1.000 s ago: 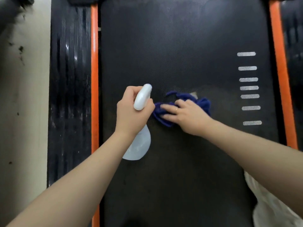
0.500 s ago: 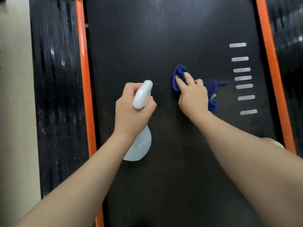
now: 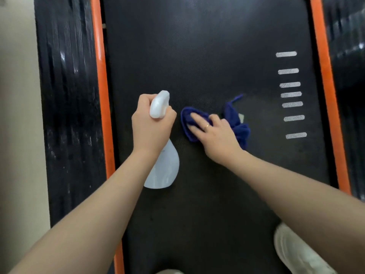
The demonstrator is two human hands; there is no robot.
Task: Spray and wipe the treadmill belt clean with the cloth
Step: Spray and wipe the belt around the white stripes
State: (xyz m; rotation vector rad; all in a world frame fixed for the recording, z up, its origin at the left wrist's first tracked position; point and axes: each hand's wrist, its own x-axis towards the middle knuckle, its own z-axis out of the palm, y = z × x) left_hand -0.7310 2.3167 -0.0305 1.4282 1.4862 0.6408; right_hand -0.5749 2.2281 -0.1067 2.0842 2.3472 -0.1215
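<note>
While right hand [image 3: 218,133] presses cloth [image 3: 240,128] flat-fingered on belt [image 3: 197,56] | left hand [image 3: 151,127] clenches spray bottle [image 3: 164,167] just left | unwiped belt lies ahead

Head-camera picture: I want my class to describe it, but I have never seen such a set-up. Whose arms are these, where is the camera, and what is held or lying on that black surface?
The camera sits on a person's head and looks down, so the two bare arms are the wearer's own. The black surface is a treadmill belt, with orange strips along both sides. The left hand grips a white spray bottle by its neck. The right hand presses flat on a blue cloth that lies bunched on the belt. Grey dashes are printed on the belt at the right. At the bottom right is something pale, probably the wearer's shoe.
</note>
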